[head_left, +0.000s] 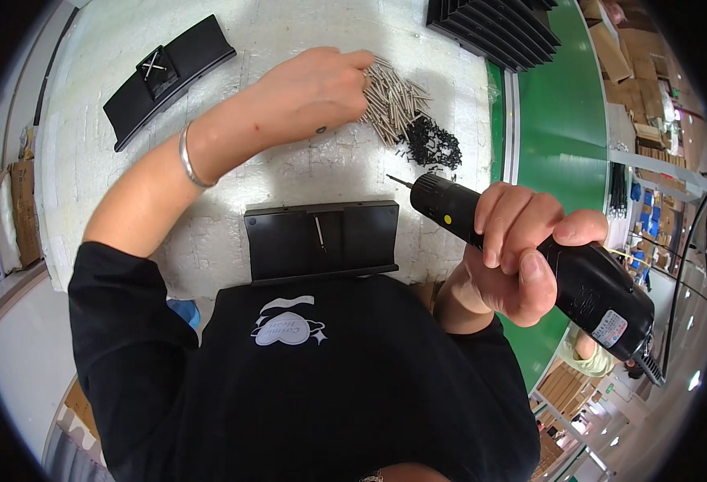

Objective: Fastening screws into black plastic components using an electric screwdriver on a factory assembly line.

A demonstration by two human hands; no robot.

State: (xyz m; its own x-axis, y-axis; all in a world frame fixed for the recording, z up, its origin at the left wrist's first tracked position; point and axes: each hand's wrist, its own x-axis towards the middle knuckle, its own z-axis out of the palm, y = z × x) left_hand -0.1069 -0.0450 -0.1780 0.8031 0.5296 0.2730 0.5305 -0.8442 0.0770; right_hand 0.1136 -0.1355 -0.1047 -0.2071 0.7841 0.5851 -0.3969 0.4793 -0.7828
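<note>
My right hand [522, 249] is wrapped around a black electric screwdriver [450, 207], whose thin bit points left over the table. At the far middle, my left hand [313, 88] has its fingers curled at the edge of a pile of silvery metal pins [394, 100]; its fingertips are partly hidden, so I cannot see what they hold. Small black screws [432, 146] lie heaped beside the pins. Close to my body rests a black curved plastic panel [281, 241], with one silvery pin [320, 231] in its middle.
A second black panel [197, 60] with crossed silvery pins lies at the far left. Stacked black panels [494, 32] stand at the far right. White padding [289, 173] covers the work area, with a green surface [562, 120] to its right. The screwdriver's cord [675, 289] runs up at right.
</note>
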